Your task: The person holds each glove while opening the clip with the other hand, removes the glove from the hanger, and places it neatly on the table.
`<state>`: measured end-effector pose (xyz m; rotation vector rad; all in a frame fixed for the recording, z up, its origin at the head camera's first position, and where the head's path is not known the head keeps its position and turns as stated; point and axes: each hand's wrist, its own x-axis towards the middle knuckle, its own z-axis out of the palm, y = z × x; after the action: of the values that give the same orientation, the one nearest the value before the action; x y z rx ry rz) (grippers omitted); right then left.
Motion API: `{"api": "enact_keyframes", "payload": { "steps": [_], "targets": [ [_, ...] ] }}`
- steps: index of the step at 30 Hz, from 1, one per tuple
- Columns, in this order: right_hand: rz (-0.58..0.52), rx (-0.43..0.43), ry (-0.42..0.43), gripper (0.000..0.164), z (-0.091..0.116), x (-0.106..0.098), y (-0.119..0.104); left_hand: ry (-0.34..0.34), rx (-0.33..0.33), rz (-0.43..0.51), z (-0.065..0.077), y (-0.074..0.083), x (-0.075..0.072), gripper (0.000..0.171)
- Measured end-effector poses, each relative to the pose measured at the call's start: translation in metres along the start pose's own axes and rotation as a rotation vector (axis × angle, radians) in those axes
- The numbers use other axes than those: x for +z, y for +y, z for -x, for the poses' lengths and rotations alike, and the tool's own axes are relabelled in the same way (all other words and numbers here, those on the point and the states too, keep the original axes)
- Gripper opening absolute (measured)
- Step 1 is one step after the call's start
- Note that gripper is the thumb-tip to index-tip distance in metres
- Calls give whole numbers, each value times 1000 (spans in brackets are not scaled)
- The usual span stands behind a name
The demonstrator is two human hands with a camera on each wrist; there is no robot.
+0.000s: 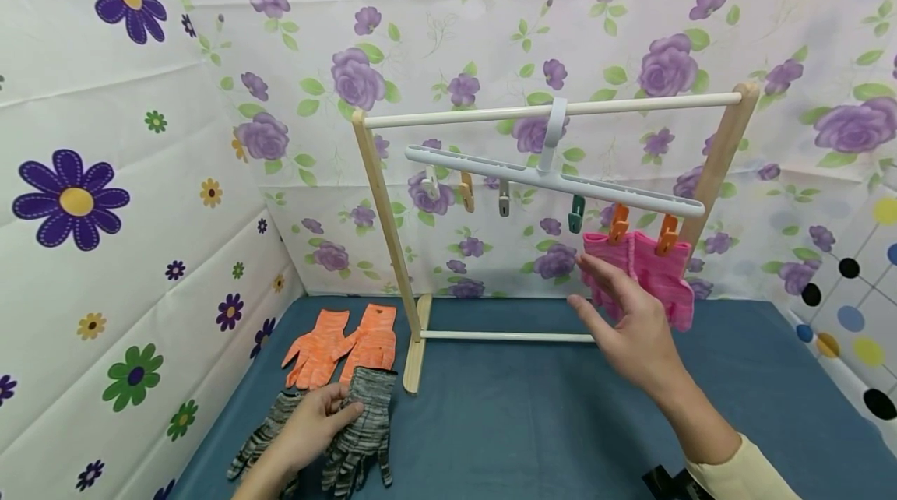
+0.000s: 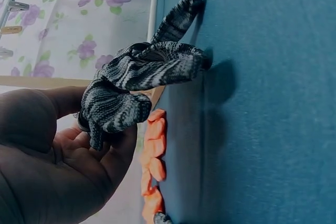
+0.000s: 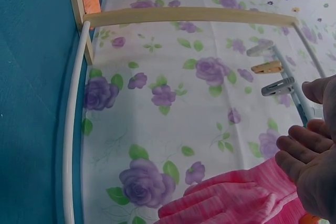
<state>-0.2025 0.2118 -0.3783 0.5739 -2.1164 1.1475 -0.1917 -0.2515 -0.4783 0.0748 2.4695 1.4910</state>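
Observation:
My left hand (image 1: 315, 424) pinches the cuff of a grey-black striped knit glove (image 1: 366, 414), lifted with its fingers hanging down. Its mate, another striped glove (image 1: 261, 431), lies on the cloth, partly behind the left wrist. Beside the hanging pink gloves (image 1: 638, 270) my right hand (image 1: 634, 329) is raised, its fingers extended and holding nothing. Two orange clothespins (image 1: 618, 224) clip the pink gloves to a pale blue hanger (image 1: 554, 177). In the right wrist view, the right hand (image 3: 315, 156) overlaps the edge of the pink gloves (image 3: 236, 198).
A wooden rack with a white top bar (image 1: 462, 117) carries the hanger. Along the hanger hang several other clothespins, among them a dark green clothespin (image 1: 576, 213). A pair of orange gloves (image 1: 318, 348) lies at the left on the blue cloth (image 1: 504, 414).

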Motion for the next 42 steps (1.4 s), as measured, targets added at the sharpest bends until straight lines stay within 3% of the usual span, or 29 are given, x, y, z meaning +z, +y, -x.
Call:
{"api": "enact_keyframes", "payload": {
  "steps": [7, 18, 29, 35, 42],
  "targets": [
    [5, 5, -15, 67, 4, -1, -1, 33, -46, -39, 1, -9, 5, 36],
    [51, -20, -30, 71, 10, -1, 5, 64, -56, -161, 1, -22, 8, 32],
    [21, 4, -29, 71, 15, -5, 3, 104, -94, -365, 2, -21, 13, 28],
    [36, -31, -18, 67, 16, -8, 6, 110, -106, -439, 5, -19, 16, 27],
    [59, -37, -10, 68, 18, -12, 6, 117, -216, -577, 7, -13, 23, 26]
  ]
}}
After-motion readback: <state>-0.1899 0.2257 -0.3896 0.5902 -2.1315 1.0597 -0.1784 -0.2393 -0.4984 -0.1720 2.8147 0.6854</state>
